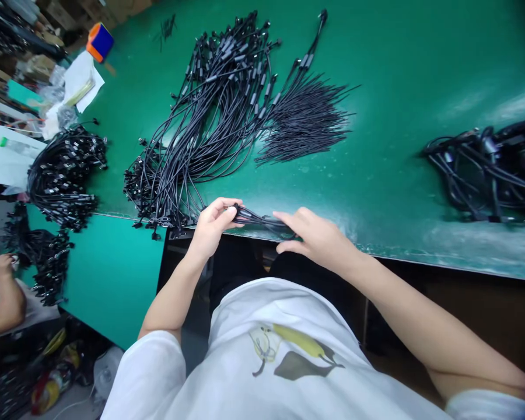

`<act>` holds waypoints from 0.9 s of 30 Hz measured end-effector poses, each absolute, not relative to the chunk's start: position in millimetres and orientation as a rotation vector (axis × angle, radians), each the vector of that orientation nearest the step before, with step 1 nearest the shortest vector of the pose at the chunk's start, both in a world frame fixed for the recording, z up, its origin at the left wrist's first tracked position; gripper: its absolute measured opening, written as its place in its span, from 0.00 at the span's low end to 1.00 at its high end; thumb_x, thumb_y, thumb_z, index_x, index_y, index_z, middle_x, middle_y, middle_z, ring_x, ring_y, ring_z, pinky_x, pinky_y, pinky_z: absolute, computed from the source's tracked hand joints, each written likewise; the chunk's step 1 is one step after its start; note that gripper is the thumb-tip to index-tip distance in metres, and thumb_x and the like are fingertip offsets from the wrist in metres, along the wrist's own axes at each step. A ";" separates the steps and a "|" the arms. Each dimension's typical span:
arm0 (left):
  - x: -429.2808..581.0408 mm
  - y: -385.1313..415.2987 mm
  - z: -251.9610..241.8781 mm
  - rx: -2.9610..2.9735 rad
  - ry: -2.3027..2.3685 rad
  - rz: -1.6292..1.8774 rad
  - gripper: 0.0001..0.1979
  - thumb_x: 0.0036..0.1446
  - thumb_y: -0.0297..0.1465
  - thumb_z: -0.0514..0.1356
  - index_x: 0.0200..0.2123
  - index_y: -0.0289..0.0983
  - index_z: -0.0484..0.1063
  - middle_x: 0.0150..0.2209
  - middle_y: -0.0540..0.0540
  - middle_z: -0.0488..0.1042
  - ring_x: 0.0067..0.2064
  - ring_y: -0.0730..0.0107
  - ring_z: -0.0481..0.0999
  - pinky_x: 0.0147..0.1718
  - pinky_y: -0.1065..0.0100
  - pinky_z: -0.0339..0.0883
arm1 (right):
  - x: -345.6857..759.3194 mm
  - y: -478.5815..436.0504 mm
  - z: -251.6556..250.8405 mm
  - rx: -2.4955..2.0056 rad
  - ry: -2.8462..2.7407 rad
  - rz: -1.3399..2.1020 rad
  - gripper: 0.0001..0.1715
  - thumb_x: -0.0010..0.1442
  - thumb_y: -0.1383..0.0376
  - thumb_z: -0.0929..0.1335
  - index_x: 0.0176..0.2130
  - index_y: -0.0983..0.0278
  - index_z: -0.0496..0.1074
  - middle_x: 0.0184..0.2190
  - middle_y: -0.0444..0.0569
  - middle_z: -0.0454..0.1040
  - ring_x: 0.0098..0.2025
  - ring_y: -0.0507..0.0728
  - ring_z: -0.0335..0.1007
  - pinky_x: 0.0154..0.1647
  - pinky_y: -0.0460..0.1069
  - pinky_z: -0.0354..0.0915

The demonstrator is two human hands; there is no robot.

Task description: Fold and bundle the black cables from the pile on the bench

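Observation:
A folded black cable [262, 220] lies between my two hands, just above the front edge of the green table. My left hand [216, 220] is closed on its left end, with the thumb pressing by a dark connector. At the other end, my right hand [308, 233] has thumb and fingers round the cable's loop. Beyond my hands spreads a large heap of black cables [219, 111] with grey sleeves and small connectors. To its right is a fan of thin black cable ties [308, 119], partly beside the cable ends.
Coiled black cables [490, 169] lie at the right. Further cable bundles [65, 175] sit at the left near a white box [9, 154]. An orange and blue tape roll [100, 42] and papers [81, 81] are at the back left. Another person's arm [6, 291] shows at the left edge.

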State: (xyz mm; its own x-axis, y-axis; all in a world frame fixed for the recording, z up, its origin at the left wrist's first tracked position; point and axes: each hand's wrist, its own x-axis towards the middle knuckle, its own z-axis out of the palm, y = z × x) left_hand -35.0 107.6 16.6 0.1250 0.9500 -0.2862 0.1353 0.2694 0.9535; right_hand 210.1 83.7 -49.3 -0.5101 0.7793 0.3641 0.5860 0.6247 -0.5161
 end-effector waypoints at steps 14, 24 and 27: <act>-7.2 109.2 19.8 1.553 1.293 0.616 0.13 0.63 0.36 0.57 0.48 0.39 0.73 0.49 0.43 0.71 0.39 0.71 0.79 0.44 0.64 0.77 | 197.3 84.1 -46.1 -1.271 -2.457 0.040 0.23 0.72 0.61 0.57 0.59 0.71 0.65 0.33 0.53 0.75 0.31 0.56 0.68 0.33 0.50 0.56; 6.1 115.4 4.7 1.601 1.295 0.614 0.11 0.66 0.36 0.54 0.48 0.39 0.66 0.46 0.43 0.78 0.43 0.66 0.81 0.45 0.63 0.75 | 211.6 96.3 -56.2 -1.319 -2.435 0.129 0.29 0.72 0.54 0.53 0.44 0.67 0.74 0.24 0.50 0.68 0.27 0.54 0.61 0.30 0.52 0.47; 9.8 119.2 2.8 1.464 1.199 0.632 0.13 0.66 0.38 0.55 0.49 0.38 0.67 0.45 0.42 0.79 0.45 0.66 0.81 0.47 0.63 0.75 | 216.9 94.2 -55.4 -1.317 -2.424 0.108 0.30 0.73 0.53 0.53 0.51 0.66 0.74 0.24 0.49 0.68 0.27 0.53 0.60 0.30 0.51 0.47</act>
